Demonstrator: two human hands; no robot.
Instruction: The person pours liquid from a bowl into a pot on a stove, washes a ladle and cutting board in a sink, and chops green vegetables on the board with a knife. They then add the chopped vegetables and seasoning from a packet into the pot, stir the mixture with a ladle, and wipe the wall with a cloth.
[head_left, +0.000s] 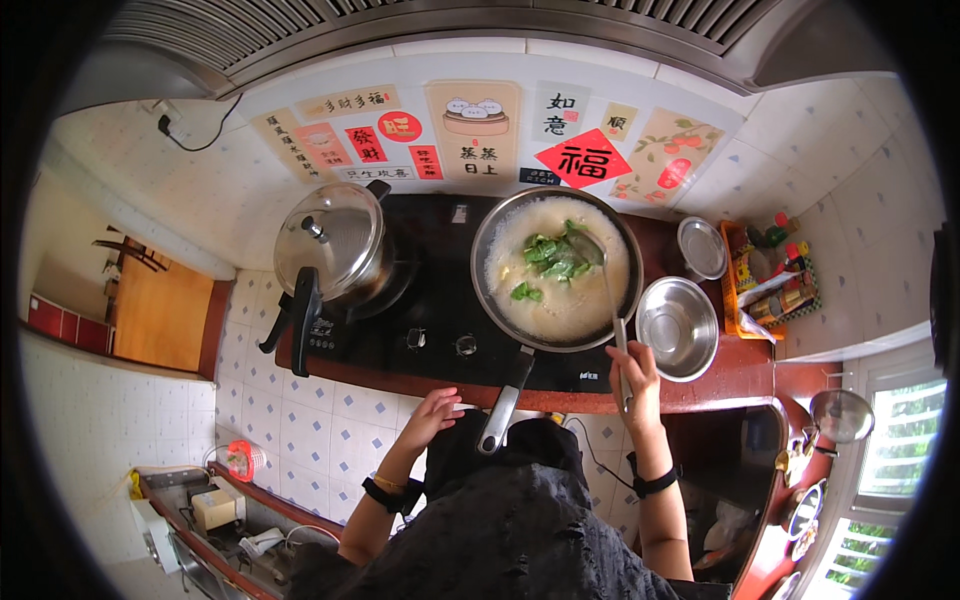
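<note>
My right hand (637, 379) grips the handle of a metal ladle (611, 289), whose bowl end dips into the frying pan (480, 274). Pale, foamy broth (540, 311) fills the pan, and green leaves (555, 255) float in it, partly against the ladle. Steel-faced and black, the pan handle (501, 420) points toward my body. My left hand (435, 416) hovers left of that handle, fingers loosely apart and holding nothing. Beneath the pan is a black glass gas hob (442, 292).
A lidded pressure cooker (330, 225) occupies the left burner, its handle overhanging the front edge. Right of the pan stand a steel bowl (675, 330), a lidded metal container (703, 247) and an orange basket (731, 300) of seasonings. A range hood (480, 30) spans overhead.
</note>
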